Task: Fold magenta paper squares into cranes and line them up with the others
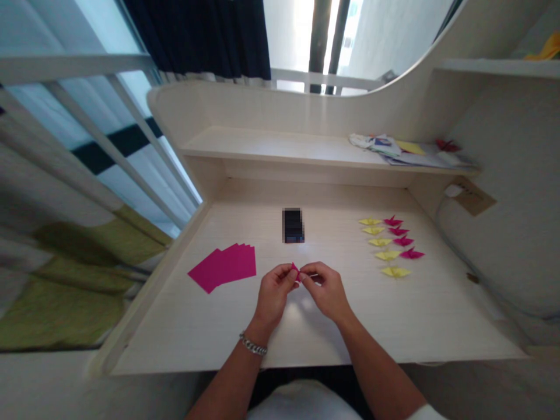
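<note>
A small piece of folded pink paper (296, 271) is pinched between my two hands above the desk. My left hand (273, 290) grips it from the left with thumb and fingers. On the other side, the thumb and forefinger of my right hand (326, 290) close on its right edge. Fingers cover much of the paper, so its full shape is hidden. Square pink paper sheets (227, 267) lie fanned out to the left. Off to the right stand a column of yellow paper cranes (387, 255) and a column of pink paper cranes (412, 254).
A dark, pixelated rectangular object (293, 225) lies beyond my hands on the pale desk (184, 344). Papers (406, 150) rest on the raised shelf (271, 147). White rails (126, 119) border the left side; a cable (464, 256) hangs at the right wall.
</note>
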Motion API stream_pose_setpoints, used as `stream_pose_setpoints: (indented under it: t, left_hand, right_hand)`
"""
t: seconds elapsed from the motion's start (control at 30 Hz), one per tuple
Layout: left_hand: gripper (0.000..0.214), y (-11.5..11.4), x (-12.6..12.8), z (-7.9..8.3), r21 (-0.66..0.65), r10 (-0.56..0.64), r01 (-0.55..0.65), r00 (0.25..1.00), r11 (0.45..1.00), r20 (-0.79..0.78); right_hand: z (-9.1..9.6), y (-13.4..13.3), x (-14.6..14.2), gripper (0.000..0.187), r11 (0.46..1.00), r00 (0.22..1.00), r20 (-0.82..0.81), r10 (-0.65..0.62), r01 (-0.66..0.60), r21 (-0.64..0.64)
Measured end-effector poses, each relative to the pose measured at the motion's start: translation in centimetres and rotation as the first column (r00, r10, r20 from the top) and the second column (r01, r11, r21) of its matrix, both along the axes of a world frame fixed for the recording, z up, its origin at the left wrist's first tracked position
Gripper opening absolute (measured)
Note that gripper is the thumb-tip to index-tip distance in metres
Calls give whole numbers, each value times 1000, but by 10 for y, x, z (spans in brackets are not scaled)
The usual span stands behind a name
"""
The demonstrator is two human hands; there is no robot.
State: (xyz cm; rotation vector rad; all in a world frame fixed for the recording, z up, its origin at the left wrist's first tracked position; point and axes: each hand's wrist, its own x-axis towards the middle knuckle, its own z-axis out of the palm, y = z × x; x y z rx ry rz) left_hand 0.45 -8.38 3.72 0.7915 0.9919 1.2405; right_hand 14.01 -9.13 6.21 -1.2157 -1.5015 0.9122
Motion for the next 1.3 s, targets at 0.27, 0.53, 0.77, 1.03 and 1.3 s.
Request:
stream_pose_setpoints:
  t: [0.27,0.53,0.77,1.03,1.3]
  left_hand:
    - [28,2,4,0,20,23,-21,997,1000,-77]
    - [26,8,4,-5,12,-40,42,990,999,-136]
    - [20,10,5,-14,102,5,16,980,995,-201]
    - [18,15,10,-33,88,54,-32,966,996,-252]
    - [29,14,7,-31,-111,10,-20,996,994,-88]
  right_hand:
    - [-5,4,-2,13,998,999,35,-23,25,-62]
    - [-6,7,2,13,995,971,240,-11,-14,99]
    - [-21,9,-6,15,999,998,59,-2,4,-43]
    - [-40,16,-6,15,999,975,222,-16,8,38]
    - [-74,89,12,30,977,851,499,-166,72,203]
